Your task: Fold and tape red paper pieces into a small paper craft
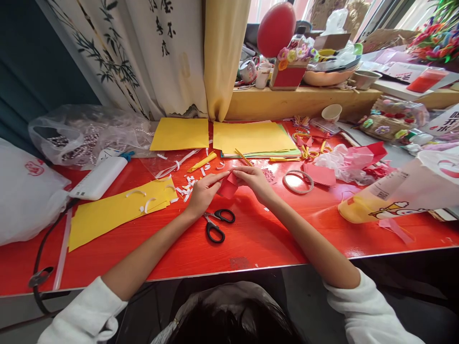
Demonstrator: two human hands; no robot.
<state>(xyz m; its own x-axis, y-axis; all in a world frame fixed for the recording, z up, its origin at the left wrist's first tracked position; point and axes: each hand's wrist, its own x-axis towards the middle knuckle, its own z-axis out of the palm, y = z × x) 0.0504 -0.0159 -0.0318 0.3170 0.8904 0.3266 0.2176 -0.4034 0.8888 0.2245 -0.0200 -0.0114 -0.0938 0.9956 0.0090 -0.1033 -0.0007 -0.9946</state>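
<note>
Between my two hands is a small folded piece of red paper (228, 187), held just above the red table (272, 239). My left hand (205, 191) grips its left side with the fingers closed. On its upper right, my right hand (255, 182) pinches the paper near the top. Black-handled scissors (218, 223) lie below my hands, their blades partly hidden by my left wrist. White paper scraps (185, 187) are scattered left of my left hand. To the right of my right hand lies a roll of tape (298, 181) beside red paper squares (320, 174).
Yellow paper sheets (251, 137) lie at the back, and yellow strips (111, 215) at the left. A white power strip (100, 177) and plastic bags (25, 191) stand at the far left. A drink cup (398, 191) lies tilted at the right. Crafts crowd the windowsill (265, 102).
</note>
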